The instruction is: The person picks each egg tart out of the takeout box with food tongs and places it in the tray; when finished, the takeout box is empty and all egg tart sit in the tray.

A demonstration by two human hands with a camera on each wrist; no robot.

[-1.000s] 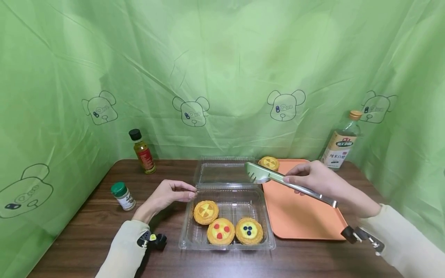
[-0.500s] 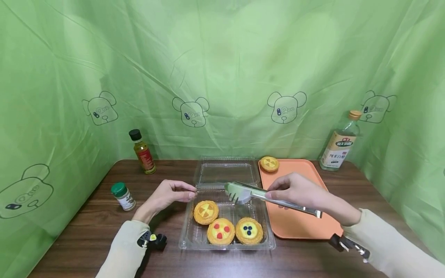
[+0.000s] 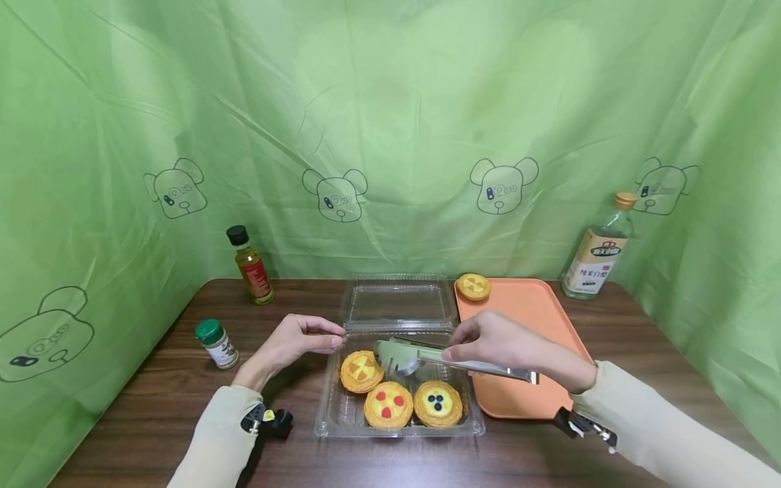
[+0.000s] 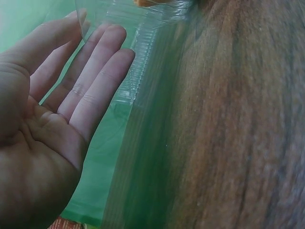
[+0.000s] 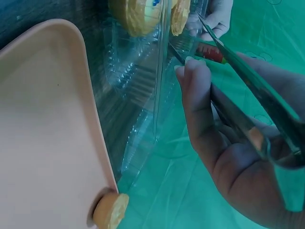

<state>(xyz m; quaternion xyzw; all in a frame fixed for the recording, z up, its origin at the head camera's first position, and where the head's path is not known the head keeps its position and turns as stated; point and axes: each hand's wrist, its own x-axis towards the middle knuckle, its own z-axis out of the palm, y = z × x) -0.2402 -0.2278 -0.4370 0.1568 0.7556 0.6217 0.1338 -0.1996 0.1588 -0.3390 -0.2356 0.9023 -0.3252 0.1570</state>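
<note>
Over the clear plastic clamshell box [image 3: 399, 400], in the head view, the right hand [image 3: 506, 342] grips a pair of metal tongs [image 3: 451, 359]. Their long axis runs nearly level, left to right, with the toothed tips pointing left and slightly down, just above and beside the yellow-cross tart [image 3: 361, 371] in the box's left corner. Thumb and fingers curl round the tong arms near their middle; the forearm comes in from the lower right in a cream sleeve. Two more tarts sit in the box: one with red dots [image 3: 388, 404] and one with blue dots [image 3: 437, 402]. A fourth tart [image 3: 473, 287] lies on the far left corner of the orange tray [image 3: 531, 352]. The left hand [image 3: 293, 342] rests at the box's left edge, fingers straight and together, fingertips against the hinge rim. A large bottle [image 3: 601, 252] at the back right carries a label with Chinese characters, too small to read; a small oil bottle [image 3: 250, 266] has a red label, and a green-capped spice jar [image 3: 216, 344] stands near the left forearm.

From the left wrist, the palm [image 4: 43, 138] faces the camera, fingers [image 4: 102, 76] extended side by side, tips touching the box's ribbed edge [image 4: 136, 71].

From the right wrist, fingers [image 5: 200, 109] wrap the tong arms [image 5: 248, 95], which point away toward the tarts [image 5: 138, 16]; the tray's rim [image 5: 90, 119] lies left.
</note>
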